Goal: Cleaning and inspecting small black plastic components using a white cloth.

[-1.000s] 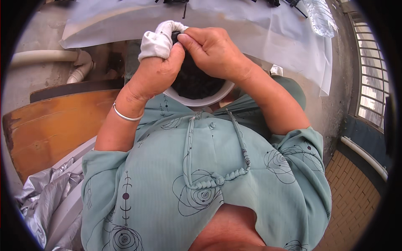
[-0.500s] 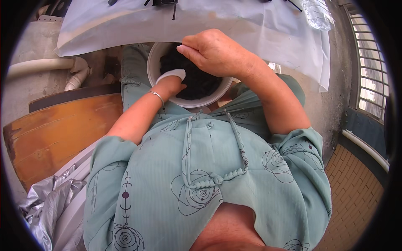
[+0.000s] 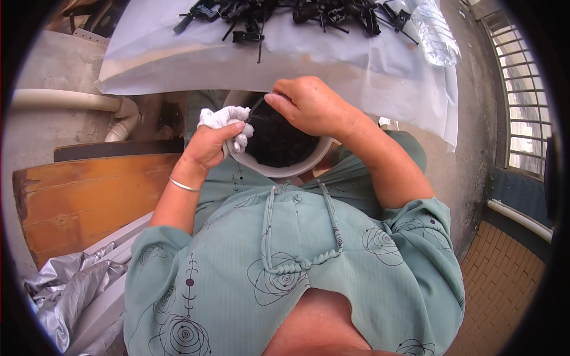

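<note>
Between my knees stands a round white bucket (image 3: 279, 172) with many small black pieces (image 3: 282, 148) inside. My left hand (image 3: 222, 133), over the bucket's left rim, has its fingers curled closed; white glove cloth covers the fingers, while the thumb is bare. What it grips is hidden. My bare right hand (image 3: 312, 107) is above the bucket's far right side, thumb and forefinger pinched together. From its fingertips a thin dark strip (image 3: 257, 107) slants down toward my left fingers. Whether the strip reaches into the left hand cannot be made out.
Ahead is a table covered with a translucent plastic sheet (image 3: 178, 68), bearing several black plastic assemblies (image 3: 246, 35) and a clear plastic bottle (image 3: 432, 32). A brown wooden board (image 3: 95, 193) and crumpled silver sheeting (image 3: 77, 291) lie to the left, near a pale pipe (image 3: 65, 99). A barred window (image 3: 525, 95) is at right.
My left hand has come up out of the bucket and turned, its gloved fingers now curled. My right hand stays pinched above the bucket. More of the tabletop shows as the view has shifted.
</note>
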`<action>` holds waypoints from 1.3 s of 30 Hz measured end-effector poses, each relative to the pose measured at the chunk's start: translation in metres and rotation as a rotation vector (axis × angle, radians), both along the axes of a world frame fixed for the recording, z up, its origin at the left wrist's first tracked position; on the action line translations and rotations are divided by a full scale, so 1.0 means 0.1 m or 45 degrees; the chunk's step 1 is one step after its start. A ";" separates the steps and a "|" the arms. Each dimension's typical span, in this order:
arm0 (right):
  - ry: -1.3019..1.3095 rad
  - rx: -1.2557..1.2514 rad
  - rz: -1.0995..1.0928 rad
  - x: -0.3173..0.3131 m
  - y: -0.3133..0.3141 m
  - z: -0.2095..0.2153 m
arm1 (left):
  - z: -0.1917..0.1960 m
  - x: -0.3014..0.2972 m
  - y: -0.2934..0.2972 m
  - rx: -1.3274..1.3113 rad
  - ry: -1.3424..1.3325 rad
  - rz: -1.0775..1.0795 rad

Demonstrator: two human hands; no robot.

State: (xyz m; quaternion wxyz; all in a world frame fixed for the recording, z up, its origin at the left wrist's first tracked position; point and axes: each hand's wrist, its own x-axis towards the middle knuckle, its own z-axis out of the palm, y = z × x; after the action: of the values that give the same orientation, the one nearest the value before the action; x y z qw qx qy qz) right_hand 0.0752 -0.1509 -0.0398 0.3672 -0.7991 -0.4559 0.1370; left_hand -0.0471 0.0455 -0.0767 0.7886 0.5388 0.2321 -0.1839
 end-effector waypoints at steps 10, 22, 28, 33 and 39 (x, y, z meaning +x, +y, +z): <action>0.647 0.420 0.139 -0.02 -0.12 0.22 | 0.49 0.04 -0.21 0.198 -0.720 -0.088; -0.093 0.711 0.129 -0.14 -0.08 0.41 | 0.69 0.33 -0.44 0.136 -0.590 0.147; -0.101 0.741 -0.322 -0.07 0.03 0.21 | 0.68 0.29 -0.49 0.403 -0.721 0.092; -0.160 0.769 0.034 -0.15 -0.04 0.33 | 0.65 0.35 -0.55 0.596 -0.824 0.225; 0.095 0.626 -0.314 -0.06 0.03 0.23 | 0.68 0.31 -0.60 0.488 -0.890 0.165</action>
State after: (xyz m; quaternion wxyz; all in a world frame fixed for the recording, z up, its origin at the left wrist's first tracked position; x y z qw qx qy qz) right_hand 0.0687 -0.1481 -0.0163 0.5806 -0.7298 -0.3610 0.0059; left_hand -0.0165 -0.0143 -0.0085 0.7152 0.6905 0.0135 0.1073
